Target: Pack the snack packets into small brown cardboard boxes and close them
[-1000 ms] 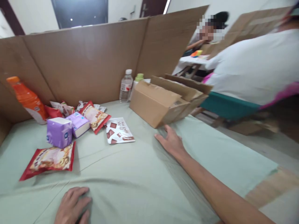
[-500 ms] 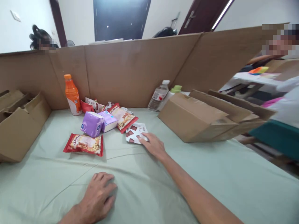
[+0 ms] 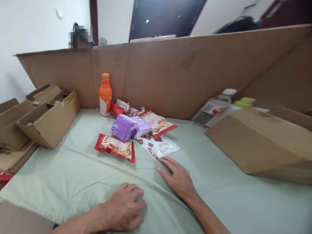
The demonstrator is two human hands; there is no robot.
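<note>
My right hand (image 3: pixel 177 178) has its fingers apart, with the fingertips just by the near edge of a white packet with brown squares (image 3: pixel 161 148). Resting on the pale green cloth (image 3: pixel 80 172), my left hand (image 3: pixel 128 206) has loosely bent, spread fingers and holds nothing. Two purple-wrapped tissue packs (image 3: pixel 123 127) lie beyond the hands, leaning together. In front of them is a red and cream snack bag (image 3: pixel 115 148); a similar snack bag (image 3: pixel 159 123) partly covers the white packet's far side. Smaller red and white packets (image 3: pixel 118 109) are heaped behind, partly hidden.
An orange drink bottle (image 3: pixel 105 96) stands near the cardboard wall (image 3: pixel 165 74). Cardboard boxes (image 3: pixel 53 120) stand at left, another box (image 3: pixel 263 143) at right. A clear water bottle (image 3: pixel 212 109) and a green-capped container (image 3: pixel 244 102) lean behind the right one. A person's head shows beyond the wall.
My right hand has let go of the white packet and drawn back toward me. The packet now lies turned, closer to the tissue packs. The view has swung right.
</note>
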